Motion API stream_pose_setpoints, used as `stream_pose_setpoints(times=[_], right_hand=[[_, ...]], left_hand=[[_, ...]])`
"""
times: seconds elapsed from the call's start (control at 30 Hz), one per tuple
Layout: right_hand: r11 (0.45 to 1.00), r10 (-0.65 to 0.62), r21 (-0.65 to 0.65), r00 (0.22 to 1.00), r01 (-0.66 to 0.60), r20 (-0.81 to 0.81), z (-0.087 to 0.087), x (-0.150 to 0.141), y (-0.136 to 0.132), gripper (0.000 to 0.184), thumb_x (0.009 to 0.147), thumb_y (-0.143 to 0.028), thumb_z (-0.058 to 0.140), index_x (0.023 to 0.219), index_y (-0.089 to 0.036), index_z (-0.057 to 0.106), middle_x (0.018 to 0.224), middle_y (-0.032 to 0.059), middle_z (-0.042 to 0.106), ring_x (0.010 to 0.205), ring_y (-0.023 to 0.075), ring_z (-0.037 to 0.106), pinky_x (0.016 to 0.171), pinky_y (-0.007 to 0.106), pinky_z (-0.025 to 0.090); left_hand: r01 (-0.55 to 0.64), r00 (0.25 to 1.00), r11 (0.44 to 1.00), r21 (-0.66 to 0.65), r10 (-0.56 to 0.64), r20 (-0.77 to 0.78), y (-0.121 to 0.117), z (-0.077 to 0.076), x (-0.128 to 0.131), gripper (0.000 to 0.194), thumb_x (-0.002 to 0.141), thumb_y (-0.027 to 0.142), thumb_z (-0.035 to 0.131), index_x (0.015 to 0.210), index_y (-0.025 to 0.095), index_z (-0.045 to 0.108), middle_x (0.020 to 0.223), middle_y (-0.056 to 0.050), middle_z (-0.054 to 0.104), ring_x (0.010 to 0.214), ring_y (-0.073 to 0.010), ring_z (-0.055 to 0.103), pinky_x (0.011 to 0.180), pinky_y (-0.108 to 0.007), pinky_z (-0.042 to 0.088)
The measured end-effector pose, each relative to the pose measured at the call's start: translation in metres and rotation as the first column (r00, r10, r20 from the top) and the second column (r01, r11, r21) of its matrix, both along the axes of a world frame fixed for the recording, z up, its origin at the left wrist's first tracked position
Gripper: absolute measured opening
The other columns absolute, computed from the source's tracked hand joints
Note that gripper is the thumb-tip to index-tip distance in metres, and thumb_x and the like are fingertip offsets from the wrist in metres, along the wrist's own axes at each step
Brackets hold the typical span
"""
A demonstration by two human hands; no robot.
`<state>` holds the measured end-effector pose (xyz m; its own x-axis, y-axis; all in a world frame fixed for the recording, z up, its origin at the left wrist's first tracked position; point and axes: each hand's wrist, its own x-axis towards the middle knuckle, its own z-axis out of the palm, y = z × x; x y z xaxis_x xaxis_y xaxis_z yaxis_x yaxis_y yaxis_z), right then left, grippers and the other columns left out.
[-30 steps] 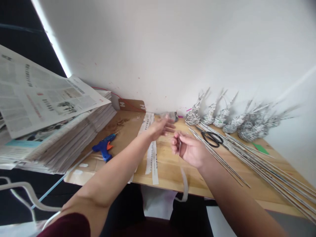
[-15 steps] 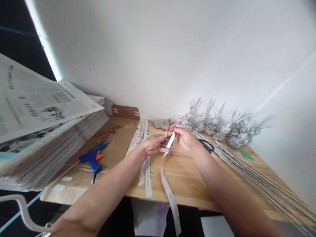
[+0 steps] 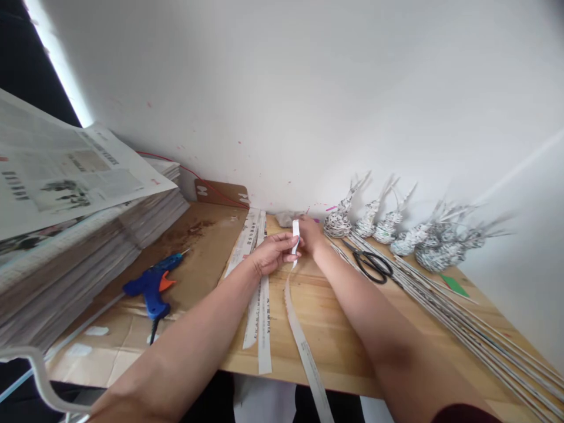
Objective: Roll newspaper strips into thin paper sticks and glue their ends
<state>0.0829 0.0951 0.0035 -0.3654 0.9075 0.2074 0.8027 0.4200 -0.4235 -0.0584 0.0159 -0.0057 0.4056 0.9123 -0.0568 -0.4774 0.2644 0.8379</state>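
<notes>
Your left grip [image 3: 275,252] pinches a paper strip [image 3: 302,341] hanging below it. Your right grip [image 3: 312,233] is just beyond; whether its fingers are closed, I cannot tell.

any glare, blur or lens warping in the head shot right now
Head view: a band of light glares at upper left; head view: tips of the rightmost woven paper pieces look smeared; head view: forearms look stretched, probably wide-angle distortion; head view: the paper strip looks brightest near the left hand.
</notes>
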Motion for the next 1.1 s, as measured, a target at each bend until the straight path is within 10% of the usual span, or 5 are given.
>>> stream_pose_setpoints(times=[0.7, 0.97, 1.1], right_hand=[[0.940, -0.341, 0.066, 0.923, 0.335, 0.176, -0.003, -0.017, 0.018, 0.036, 0.094, -0.035, 0.031, 0.109, -0.019, 0.059, 0.111, 0.0137, 0.062, 0.096, 0.0241, 0.061, 0.078, 0.033, 0.044], [0.917, -0.387, -0.074, 0.829, 0.392, -0.405, -0.004, 0.009, -0.008, 0.052, 0.084, -0.045, 0.048, 0.123, -0.012, 0.044, 0.110, 0.0141, 0.061, 0.098, 0.0215, 0.059, 0.084, 0.033, 0.045], [0.926, -0.295, -0.379, 0.644, 0.009, -0.706, 0.007, 0.014, -0.075, 0.044, 0.089, -0.053, 0.035, 0.106, -0.017, 0.054, 0.095, 0.0111, 0.066, 0.072, 0.0178, 0.065, 0.057, 0.028, 0.049]], left_hand=[[-0.095, 0.995, 0.992, 0.085, 0.095, -0.002, -0.001, 0.006, 0.007, 0.025, 0.069, 0.030, 0.075, 0.083, 0.011, 0.067, 0.080, -0.007, 0.066, 0.065, -0.0120, 0.066, 0.043, -0.011, 0.045], [0.075, 0.994, 0.997, -0.018, -0.074, 0.079, -0.002, 0.010, 0.002, 0.015, 0.079, 0.019, 0.065, 0.091, 0.011, 0.064, 0.084, -0.007, 0.068, 0.057, -0.0080, 0.064, 0.045, -0.010, 0.049], [-0.033, 0.987, 0.998, -0.057, 0.042, 0.152, 0.001, 0.010, 0.002, 0.008, 0.082, 0.014, 0.060, 0.088, 0.009, 0.063, 0.079, -0.006, 0.067, 0.063, -0.0087, 0.066, 0.053, -0.011, 0.053]])
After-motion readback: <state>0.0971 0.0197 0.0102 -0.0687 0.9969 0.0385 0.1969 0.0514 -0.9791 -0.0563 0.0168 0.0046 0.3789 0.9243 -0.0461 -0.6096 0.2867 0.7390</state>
